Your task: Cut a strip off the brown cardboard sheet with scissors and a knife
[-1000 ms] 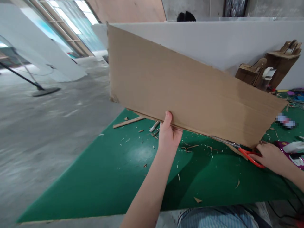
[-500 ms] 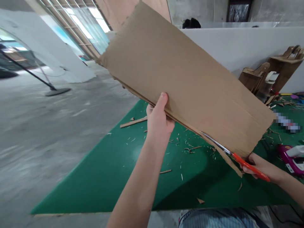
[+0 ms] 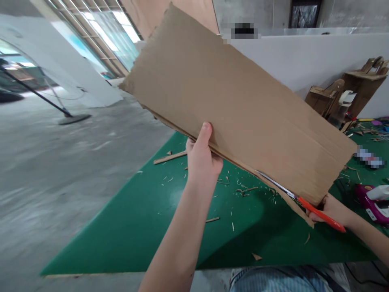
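Cardboard sheet (image 3: 237, 101), brown, tilted above green table (image 3: 121, 235); lower edge gripped by left hand (image 3: 203, 160), thumb on face. Red-handled scissors (image 3: 319, 213) grasped in right hand (image 3: 330, 211), blades at lower edge beside partly severed strip (image 3: 296, 209).

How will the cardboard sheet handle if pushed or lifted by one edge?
Probably light and fairly stiff: the left hand grips the cardboard sheet at its lower edge and it stays nearly flat. Likely to crease or fray at the corners, since the far-left one looks crumpled. Being long and broad, it may swing or tilt if pushed near an end.
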`<state>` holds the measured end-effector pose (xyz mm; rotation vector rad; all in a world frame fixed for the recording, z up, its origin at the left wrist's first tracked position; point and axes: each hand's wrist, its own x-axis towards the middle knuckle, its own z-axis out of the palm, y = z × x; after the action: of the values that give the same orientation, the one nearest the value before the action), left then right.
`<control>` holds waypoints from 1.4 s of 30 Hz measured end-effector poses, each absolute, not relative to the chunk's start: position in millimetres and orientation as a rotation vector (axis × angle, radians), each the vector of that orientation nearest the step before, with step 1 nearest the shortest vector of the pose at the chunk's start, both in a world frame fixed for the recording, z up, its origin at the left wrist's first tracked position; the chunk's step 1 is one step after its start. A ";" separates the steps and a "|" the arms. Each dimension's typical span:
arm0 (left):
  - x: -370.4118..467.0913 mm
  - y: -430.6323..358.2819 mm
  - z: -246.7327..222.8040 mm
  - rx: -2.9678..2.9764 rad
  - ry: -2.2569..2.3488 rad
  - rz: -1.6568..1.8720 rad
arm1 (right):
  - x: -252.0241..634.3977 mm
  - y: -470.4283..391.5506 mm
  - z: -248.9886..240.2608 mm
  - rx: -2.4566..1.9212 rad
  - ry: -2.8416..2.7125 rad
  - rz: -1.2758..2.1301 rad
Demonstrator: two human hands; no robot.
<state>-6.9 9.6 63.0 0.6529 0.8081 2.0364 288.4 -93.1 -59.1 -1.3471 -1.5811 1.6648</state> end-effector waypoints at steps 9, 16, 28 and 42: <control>-10.0 10.1 55.4 0.610 0.791 2.042 | 306.2 -90.2 -60.5 -1.307 -2.249 1.213; -9.5 12.7 54.5 0.643 0.771 2.050 | 308.3 -88.2 -77.6 -1.313 -2.314 1.048; -7.1 28.2 39.9 0.592 0.789 1.988 | 300.5 -85.8 -67.2 -1.148 -2.225 1.166; -89.6 -5.5 99.6 0.789 0.748 2.171 | 311.3 -105.9 -60.2 -1.660 -2.459 0.554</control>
<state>-89.6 -5.5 99.6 0.7886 0.7478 2.1707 311.3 -105.9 -60.2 -1.6604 -2.4590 0.5538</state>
